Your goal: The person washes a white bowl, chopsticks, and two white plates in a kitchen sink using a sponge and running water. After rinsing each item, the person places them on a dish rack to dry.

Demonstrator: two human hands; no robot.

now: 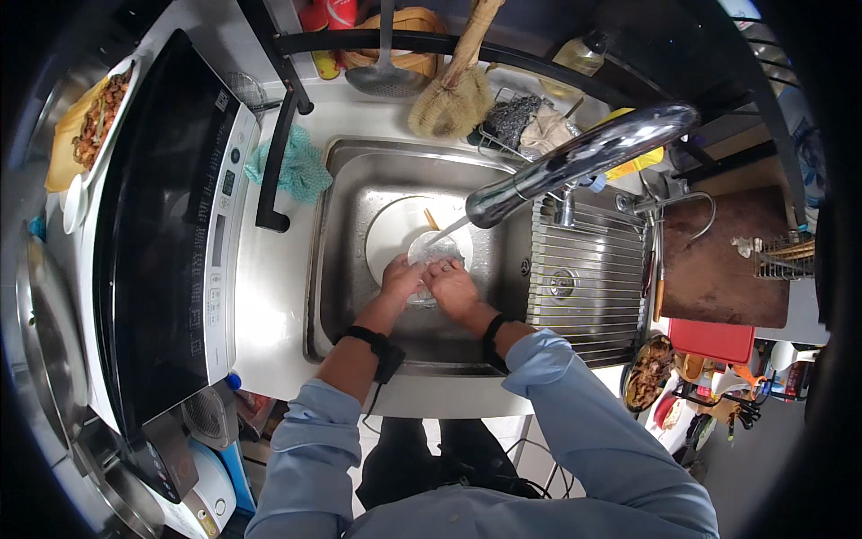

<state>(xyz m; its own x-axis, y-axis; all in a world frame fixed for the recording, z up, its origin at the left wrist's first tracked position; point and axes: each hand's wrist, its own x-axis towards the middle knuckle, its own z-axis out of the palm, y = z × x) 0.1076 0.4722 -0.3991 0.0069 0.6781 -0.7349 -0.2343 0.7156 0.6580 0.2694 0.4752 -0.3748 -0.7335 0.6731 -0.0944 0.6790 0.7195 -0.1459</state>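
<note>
A small white bowl (431, 246) is under the running stream of a chrome faucet (518, 192), inside the steel sink basin (350, 323). My left hand (402, 277) grips the bowl's near left side. At its near right side is my right hand (451, 283), fingers bent in against the bowl; whether they grip it or rub it, I cannot tell. Below the bowl lies a large white plate (387, 232), partly hidden by bowl and hands. A small brown strip (431, 219), perhaps chopstick ends, shows beyond the bowl.
Left of the basin are a teal cloth (296, 165) and a black-fronted appliance (168, 222). A roll-up drying rack (586, 269) spans the right basin, with a wooden cutting board (727, 259) beyond. Behind the sink hang a skimmer (385, 79) and a fibre brush (451, 104).
</note>
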